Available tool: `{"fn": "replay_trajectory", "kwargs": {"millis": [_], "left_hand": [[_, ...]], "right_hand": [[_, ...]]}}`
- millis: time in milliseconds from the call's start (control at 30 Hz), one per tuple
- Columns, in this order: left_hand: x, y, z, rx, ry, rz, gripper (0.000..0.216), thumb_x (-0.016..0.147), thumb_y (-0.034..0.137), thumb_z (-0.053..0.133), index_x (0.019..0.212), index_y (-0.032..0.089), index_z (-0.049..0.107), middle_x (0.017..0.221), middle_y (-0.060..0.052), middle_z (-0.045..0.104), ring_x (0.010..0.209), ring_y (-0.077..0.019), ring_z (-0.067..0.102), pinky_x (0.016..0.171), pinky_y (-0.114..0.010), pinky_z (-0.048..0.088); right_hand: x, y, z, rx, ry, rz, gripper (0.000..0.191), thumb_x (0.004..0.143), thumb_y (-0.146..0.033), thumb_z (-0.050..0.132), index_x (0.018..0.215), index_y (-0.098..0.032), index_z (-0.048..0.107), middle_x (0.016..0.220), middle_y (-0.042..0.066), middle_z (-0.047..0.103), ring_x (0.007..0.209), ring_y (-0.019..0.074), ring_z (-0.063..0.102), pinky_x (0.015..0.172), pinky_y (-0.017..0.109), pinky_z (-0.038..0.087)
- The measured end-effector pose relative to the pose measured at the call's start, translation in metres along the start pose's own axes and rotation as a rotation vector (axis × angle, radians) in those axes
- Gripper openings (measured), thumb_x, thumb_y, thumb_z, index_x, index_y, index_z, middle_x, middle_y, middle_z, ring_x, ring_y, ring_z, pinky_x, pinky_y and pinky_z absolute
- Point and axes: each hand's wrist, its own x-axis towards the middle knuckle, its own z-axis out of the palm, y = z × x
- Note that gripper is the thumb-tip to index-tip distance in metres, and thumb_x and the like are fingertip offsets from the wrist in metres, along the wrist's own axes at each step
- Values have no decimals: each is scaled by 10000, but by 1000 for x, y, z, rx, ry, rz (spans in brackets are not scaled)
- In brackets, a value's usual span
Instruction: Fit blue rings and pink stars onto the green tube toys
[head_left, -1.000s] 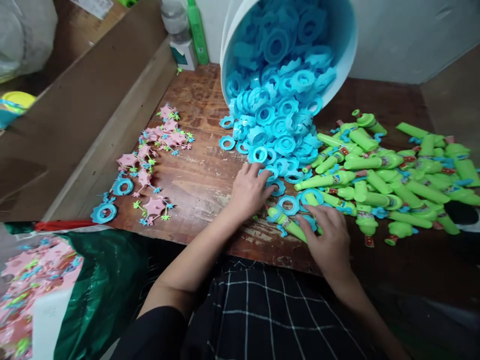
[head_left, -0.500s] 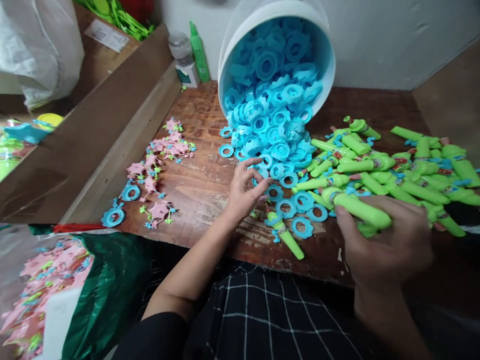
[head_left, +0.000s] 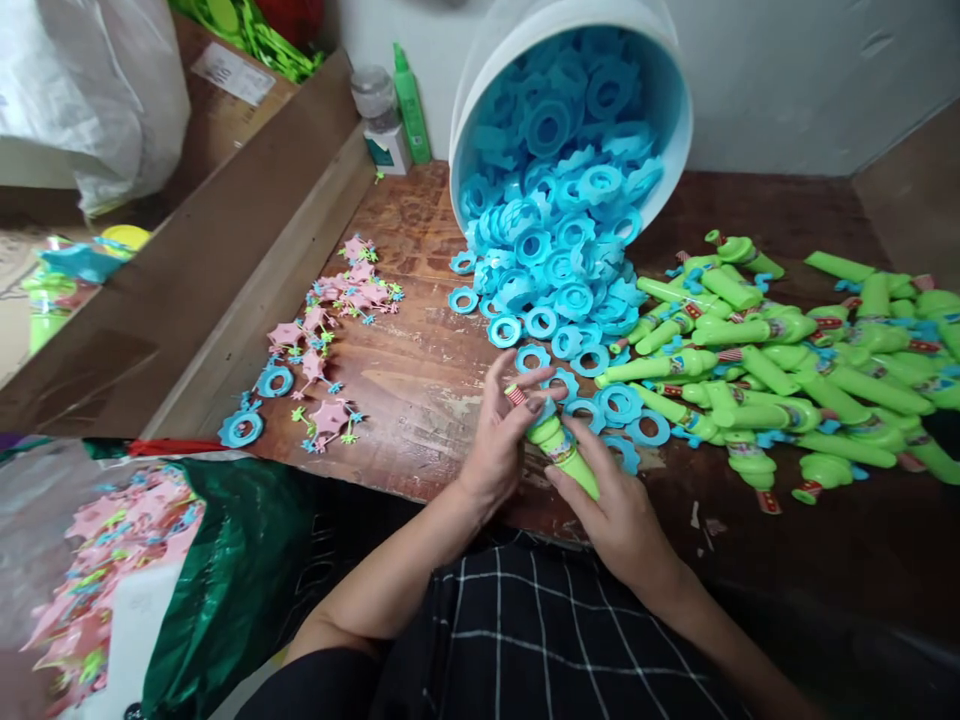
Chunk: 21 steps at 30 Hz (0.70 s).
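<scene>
Close to the table's front edge, my right hand (head_left: 622,515) is wrapped round the lower body of a green plastic toy tube (head_left: 564,452) with a red-and-white striped tip. My left hand (head_left: 495,440) pinches the toy near its upper end, thumb and fingers around the tip. A pale blue part shows by the left fingertips, and its exact fit is hidden. Just beyond the hands lie several loose blue scalloped rings (head_left: 621,405). More blue rings spill out of a white bucket (head_left: 682,150) tipped on its side.
A heap of green toy tubes (head_left: 787,370) covers the right of the table. Pink star-shaped pieces (head_left: 330,420) and two blue rings (head_left: 241,428) lie at left, beside a cardboard wall (head_left: 187,240). A green bag (head_left: 225,570) with pink pieces hangs low left.
My right hand has moved left from the heap, without the toy it carried there. The toy lying in front of me is now up between both hands.
</scene>
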Motion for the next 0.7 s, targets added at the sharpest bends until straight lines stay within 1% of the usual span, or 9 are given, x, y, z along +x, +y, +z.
{"fn": "replay_trajectory", "kwargs": {"millis": [67,133,233,300,333,400,467,567,700], "left_hand": [[-12,-5,2,89,-67,60,699,1029,593,521,1526,270,152,1455,-187,463,1288,-310,565,1067,-465,520],[-20,-6,-6,169,-111,104,732,1048,594,488,1562,302,57,1474,-184,436,1304,-313,552,1076,-481,515],[-25,4,-45,463,-7,230,623,1079,469,435,1579,310,101,1530,-174,368,1322,-307,523,1090,-499,499],[-28,21,-87,889,300,358,539,1063,339,455,1557,271,251,1550,-165,339,1417,-314,399,1199,-543,367],[-31,31,-110,1135,485,388,585,1007,290,563,1536,234,319,1553,-171,326,1451,-346,327,1233,-585,289],[-38,50,-154,1509,741,209,566,925,208,650,1460,163,470,1553,-204,314,1458,-433,253,1214,-681,233],[-47,62,-184,1628,808,-40,502,893,145,635,1391,140,570,1416,-231,456,1350,-470,391,1124,-715,336],[-53,56,-191,1465,671,-86,469,888,183,677,1354,164,620,1192,-173,587,1109,-379,584,1021,-576,485],[-45,11,-145,1057,291,72,381,891,203,692,1270,208,656,1119,-84,630,981,-244,625,884,-350,532]], "right_hand": [[1,-3,4,255,-60,140,636,988,-475,586,1554,-250,406,1199,106,729,994,248,732,777,346,621],[3,-4,10,512,-177,284,675,975,-543,581,1554,-241,410,913,52,731,660,170,670,497,253,530],[6,5,19,636,-315,385,657,991,-604,510,1521,-216,481,725,9,671,448,113,518,378,221,413],[9,14,20,494,-294,310,605,983,-589,538,1462,-222,572,869,61,750,603,157,668,520,262,556],[11,19,19,389,-257,246,569,969,-568,574,1425,-229,617,1014,92,776,793,203,742,669,310,621],[16,27,15,202,-184,134,505,941,-511,639,1366,-240,676,1288,105,731,1177,271,701,981,406,592],[22,31,10,108,-162,73,474,947,-464,643,1364,-243,682,1399,90,670,1321,280,619,1121,448,502],[32,32,8,80,-136,5,461,965,-416,622,1388,-237,666,1422,88,649,1328,268,614,1154,459,475],[39,29,9,56,-111,-40,452,970,-399,609,1381,-220,672,1423,97,644,1337,278,606,1157,477,473]]}}
